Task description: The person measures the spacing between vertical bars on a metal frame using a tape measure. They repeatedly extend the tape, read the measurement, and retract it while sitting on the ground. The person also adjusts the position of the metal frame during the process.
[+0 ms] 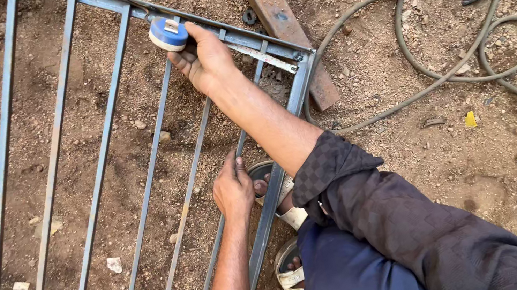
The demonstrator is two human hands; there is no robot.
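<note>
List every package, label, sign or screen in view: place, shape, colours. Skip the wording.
No packages, signs or screens.
Tape measure: round, blue and white, held by the right hand on the metal grille; any label too small to tell.
Yellow scrap: small, on the dirt right of the cable.
</note>
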